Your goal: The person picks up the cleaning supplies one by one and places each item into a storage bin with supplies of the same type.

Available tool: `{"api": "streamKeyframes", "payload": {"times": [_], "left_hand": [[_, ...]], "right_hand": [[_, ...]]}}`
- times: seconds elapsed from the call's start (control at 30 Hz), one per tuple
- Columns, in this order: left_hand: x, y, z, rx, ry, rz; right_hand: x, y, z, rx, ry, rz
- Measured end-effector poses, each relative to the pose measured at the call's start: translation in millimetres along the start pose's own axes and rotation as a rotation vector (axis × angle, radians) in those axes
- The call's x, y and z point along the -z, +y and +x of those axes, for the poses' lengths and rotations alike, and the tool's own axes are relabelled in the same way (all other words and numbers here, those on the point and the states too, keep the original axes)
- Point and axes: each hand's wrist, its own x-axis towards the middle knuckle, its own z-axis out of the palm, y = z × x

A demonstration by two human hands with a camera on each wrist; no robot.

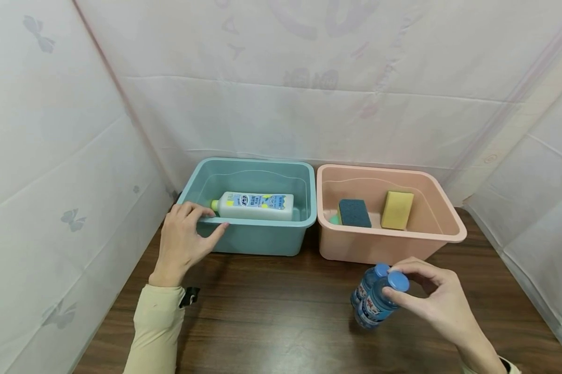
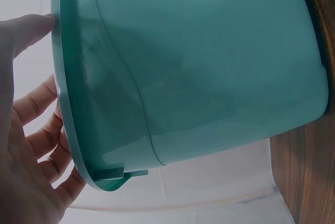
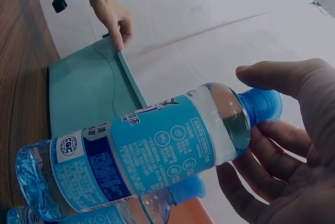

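My left hand [image 1: 182, 236] rests on the front left corner of the teal bin's rim [image 1: 262, 222], its fingers reaching over the edge and the thumb along the front. The left wrist view shows those fingertips partly hidden by the rim. A white detergent bottle [image 1: 257, 206] with a yellow-green cap lies in that bin. On the table, my right hand [image 1: 437, 296] has its thumb and fingers spread about the blue cap of the nearer clear blue-labelled bottle [image 3: 152, 145]; they do not look closed tightly on it. A second such bottle [image 1: 361, 291] stands right behind.
Right of the teal bin stands a pink bin [image 1: 379, 248], holding a dark-faced sponge [image 1: 355, 213], a yellow sponge [image 1: 396, 210] and a small green item [image 1: 334, 220]. Pale sheeting [image 1: 281, 114] rises behind and at both sides of the brown wooden table [image 1: 262, 306].
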Motion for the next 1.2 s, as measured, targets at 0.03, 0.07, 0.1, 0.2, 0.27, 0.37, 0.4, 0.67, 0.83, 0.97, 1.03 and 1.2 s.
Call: {"api": "streamKeyframes", "payload": {"times": [0.03, 0.07, 0.1, 0.2, 0.27, 0.37, 0.4, 0.67, 0.83, 0.97, 1.03, 1.2], "left_hand": [[0.1, 0.1, 0.1, 0.0, 0.001, 0.0], [0.1, 0.2, 0.2, 0.0, 0.001, -0.001], [0.1, 0.3, 0.3, 0.0, 0.001, 0.0], [0.1, 0.4, 0.7, 0.001, 0.0, -0.001], [0.0, 0.3, 0.7, 0.0, 0.0, 0.0], [0.1, 0.3, 0.7, 0.001, 0.001, 0.001], [0.2, 0.3, 0.7, 0.001, 0.001, 0.002], [0.2, 0.7, 1.0, 0.012, -0.003, -0.001], [0.1, 1.0, 2.2, 0.015, -0.007, 0.0], [0.7, 1.7, 2.9, 0.017, -0.01, -0.001], [1.0, 2.0, 2.9, 0.019, -0.012, -0.001], [1.0, 2.0, 1.3, 0.023, -0.018, -0.002]], "right_hand": [[-0.3, -0.8, 1.0, 0.008, -0.002, 0.008], [-0.8, -1.8, 1.9, 0.014, -0.005, 0.017], [-1.2, -2.7, 2.7, 0.02, -0.006, 0.023], [-2.5, -5.7, 5.5, 0.027, -0.013, 0.027], [-3.7, -7.3, 7.1, 0.039, -0.015, 0.021], [-5.0, -9.5, 10.4, 0.051, -0.022, 0.018], [-5.4, -10.3, 11.6, 0.052, -0.024, 0.018], [-8.5, -18.8, 19.5, 0.039, -0.043, 0.034], [-10.2, -24.2, 24.3, 0.055, -0.038, 0.02], [-11.9, -28.9, 28.8, 0.046, -0.037, 0.028], [-12.9, -30.5, 31.2, 0.059, -0.04, 0.05], [-15.2, -34.5, 35.6, 0.074, -0.04, 0.076]]}}
